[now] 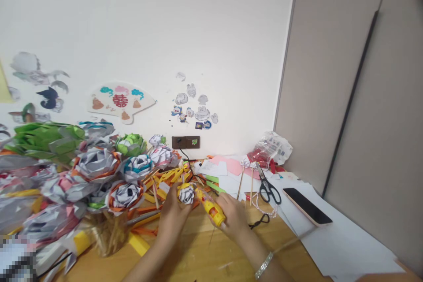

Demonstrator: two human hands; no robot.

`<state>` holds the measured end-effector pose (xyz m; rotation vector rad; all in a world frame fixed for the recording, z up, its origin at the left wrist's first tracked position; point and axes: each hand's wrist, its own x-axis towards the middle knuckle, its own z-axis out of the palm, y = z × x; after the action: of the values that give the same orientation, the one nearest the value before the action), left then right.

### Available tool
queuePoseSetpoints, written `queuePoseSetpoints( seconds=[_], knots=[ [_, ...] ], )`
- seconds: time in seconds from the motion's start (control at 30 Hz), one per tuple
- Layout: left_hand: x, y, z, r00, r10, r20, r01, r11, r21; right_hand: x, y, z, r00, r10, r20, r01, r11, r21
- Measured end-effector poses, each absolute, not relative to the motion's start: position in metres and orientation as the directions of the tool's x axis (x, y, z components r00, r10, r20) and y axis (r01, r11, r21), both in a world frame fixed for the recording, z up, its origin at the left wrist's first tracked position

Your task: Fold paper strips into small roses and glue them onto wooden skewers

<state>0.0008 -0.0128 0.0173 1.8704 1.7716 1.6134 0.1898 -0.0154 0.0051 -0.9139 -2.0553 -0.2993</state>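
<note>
Brown wood shows on the near part of the table (pixel 198 260). A shiny bracelet (pixel 263 266) is on the right wrist. The right hand (pixel 233 216) curls its fingers round a yellow glue gun (pixel 211 211). The left hand (pixel 173 213) pinches a small white and yellow paper flower (pixel 187 194) over the table. The gun's tip is just beside the flower, but it is hard to tell if the 2 touch.

To the left, a big bunch (pixel 95 163) of paper flowers leans over a brown pot (pixel 109 234). To the right, a black phone (pixel 307 205) lies on white paper (pixel 343 246). Pink beads (pixel 264 212) lie near the black scissors (pixel 271 193).

Past the hands are yellow and orange strips (pixel 170 177). Farther back sits a clear and red bag (pixel 272 150). On the white wall (pixel 211 31) are a black cord (pixel 185 154) in a dark socket (pixel 192 142), a paper fan (pixel 120 100) and little animal pictures (pixel 202 113).
</note>
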Motion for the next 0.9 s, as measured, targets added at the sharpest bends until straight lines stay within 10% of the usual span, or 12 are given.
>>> queuePoseSetpoints(
  seconds=[0.37, 0.7, 0.9],
  knots=[
    [-0.002, -0.013, 0.023, -0.267, 0.792, 0.548, 0.657, -0.266, 0.705, 0.195, -0.015, 0.006, -0.303, 0.615, 0.728, 0.777, 0.602, -0.185],
    [0.008, -0.015, 0.015, -0.202, 0.837, 0.508, 0.576, -0.318, 0.753, 0.202, 0.008, -0.01, 0.036, 0.844, 0.536, 0.96, 0.121, -0.254],
    [0.018, -0.014, 0.006, -0.145, 0.843, 0.517, 0.428, -0.418, 0.801, 0.197, 0.01, -0.015, 0.002, 0.851, 0.525, 0.799, 0.314, -0.513]
  ],
)
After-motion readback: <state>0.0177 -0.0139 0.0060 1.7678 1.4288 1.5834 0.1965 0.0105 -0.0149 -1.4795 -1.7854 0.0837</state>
